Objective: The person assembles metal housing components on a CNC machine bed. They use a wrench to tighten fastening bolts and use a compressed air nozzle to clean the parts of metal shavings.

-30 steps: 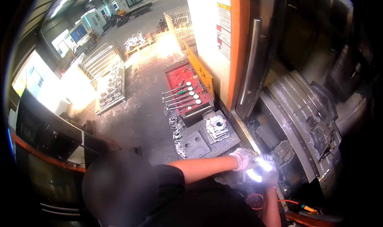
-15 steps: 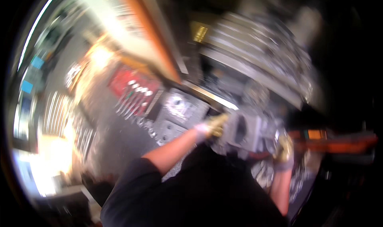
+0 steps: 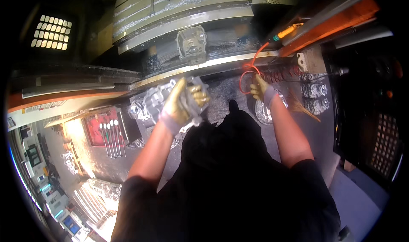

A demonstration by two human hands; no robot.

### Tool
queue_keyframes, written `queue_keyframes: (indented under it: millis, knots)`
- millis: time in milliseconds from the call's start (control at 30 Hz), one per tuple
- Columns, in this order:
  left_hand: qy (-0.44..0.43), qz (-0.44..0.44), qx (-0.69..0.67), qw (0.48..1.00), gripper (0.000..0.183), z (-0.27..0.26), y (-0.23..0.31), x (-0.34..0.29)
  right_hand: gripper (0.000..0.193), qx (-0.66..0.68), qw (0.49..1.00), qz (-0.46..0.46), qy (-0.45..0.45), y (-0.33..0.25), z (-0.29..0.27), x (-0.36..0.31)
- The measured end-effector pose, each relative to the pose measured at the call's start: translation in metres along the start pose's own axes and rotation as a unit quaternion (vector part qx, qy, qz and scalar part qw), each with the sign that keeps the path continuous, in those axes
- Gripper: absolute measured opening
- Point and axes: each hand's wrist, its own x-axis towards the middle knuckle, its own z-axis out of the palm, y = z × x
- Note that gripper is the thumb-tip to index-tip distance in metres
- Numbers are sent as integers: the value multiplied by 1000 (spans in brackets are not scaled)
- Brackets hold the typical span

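A grey cast-metal housing (image 3: 159, 98) with bolt bosses and ribs is in my left hand (image 3: 179, 103). My yellow-palmed glove wraps its right side, and the hand covers part of the casting. Over to the right, my right hand (image 3: 261, 90) has its gloved fingers curled at a loop of orange air hose (image 3: 241, 82). The fingers hide part of that hose. It leads up to a yellow air gun (image 3: 291, 31) with a green fitting, by the orange door edge. A second open housing (image 3: 191, 44) stands ahead, on the machine side of the sill.
A machine bed (image 3: 183, 12) strewn with metal chips lies beyond the sill. At left a red tray (image 3: 96, 129) holds several white-headed gauges. More metal castings (image 3: 315, 91) sit on the right of the bench, near a brush (image 3: 304, 108).
My view has swung round to face the machine. My right hand has left the casting and moved to the orange hose; my left hand still holds a casting.
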Motion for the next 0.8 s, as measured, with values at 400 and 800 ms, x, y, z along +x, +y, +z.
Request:
queue_keyframes:
  millis: [400, 800]
  knots:
    - [110, 89, -231, 963, 32, 7, -47, -41, 76, -105, 958, 7, -268, -40, 136, -16]
    - [217, 218, -283, 908, 45, -49, -91, -191, 49, 2, 998, -56, 21, -186, -53, 151]
